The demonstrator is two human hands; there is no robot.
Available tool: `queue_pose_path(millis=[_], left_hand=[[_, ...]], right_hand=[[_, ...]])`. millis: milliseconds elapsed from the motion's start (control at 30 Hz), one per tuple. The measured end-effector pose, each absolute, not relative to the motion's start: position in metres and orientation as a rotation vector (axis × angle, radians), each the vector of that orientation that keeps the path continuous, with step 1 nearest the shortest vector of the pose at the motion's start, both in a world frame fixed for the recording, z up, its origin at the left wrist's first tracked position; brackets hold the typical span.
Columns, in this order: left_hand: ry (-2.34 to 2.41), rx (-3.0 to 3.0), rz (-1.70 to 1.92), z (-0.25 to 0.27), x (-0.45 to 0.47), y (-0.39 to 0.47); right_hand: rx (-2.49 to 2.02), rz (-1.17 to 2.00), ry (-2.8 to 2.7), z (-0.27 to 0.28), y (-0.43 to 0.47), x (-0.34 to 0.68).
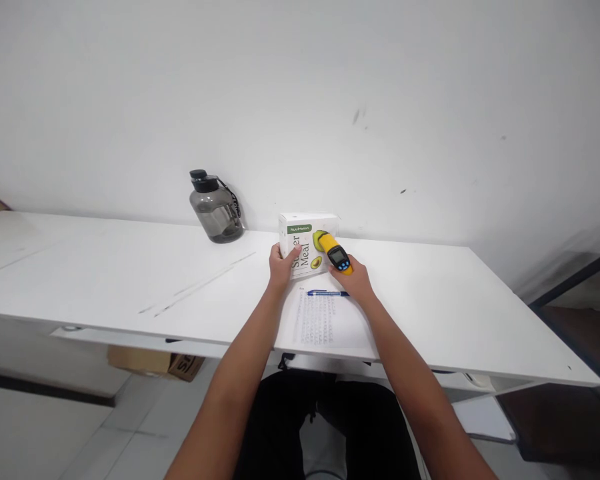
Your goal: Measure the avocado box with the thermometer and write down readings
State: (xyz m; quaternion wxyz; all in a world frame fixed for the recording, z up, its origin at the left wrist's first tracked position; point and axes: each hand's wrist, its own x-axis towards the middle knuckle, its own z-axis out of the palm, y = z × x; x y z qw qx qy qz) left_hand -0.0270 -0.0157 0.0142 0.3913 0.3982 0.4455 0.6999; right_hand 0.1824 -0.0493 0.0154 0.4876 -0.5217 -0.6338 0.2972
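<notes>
My left hand point(281, 267) grips the left side of a white box point(300, 248) printed "Super Meal" with avocado pictures, its thumb across the front. In my right hand point(357, 279) is a yellow and black infrared thermometer point(337, 253) with a small screen and blue buttons. Its nose points at the box's front, close to the printed avocado; whether it touches I cannot tell. Below the box, a blue pen point(326, 293) lies on a sheet of paper point(320, 323) covered in rows of writing. The pen's right end is near my right wrist.
A grey see-through water jug point(215, 212) with a black lid stands at the back left of the white table point(430, 300), by the wall. Under the table a cardboard box point(145, 360) sits on the left. Dark furniture point(555, 420) is at the lower right.
</notes>
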Motion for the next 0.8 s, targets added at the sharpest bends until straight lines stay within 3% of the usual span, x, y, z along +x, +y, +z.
queue_pose_path(millis=[267, 800], left_hand=[[1.500, 1.185, 1.758, 0.009, -0.025, -0.019], [1.500, 1.195, 1.765, 0.002, -0.027, -0.014]], right_hand=[[-1.435, 0.506, -1.304, 0.024, -0.053, 0.179], [-1.361, 0.714, -0.918, 0.022, -0.045, 0.183]])
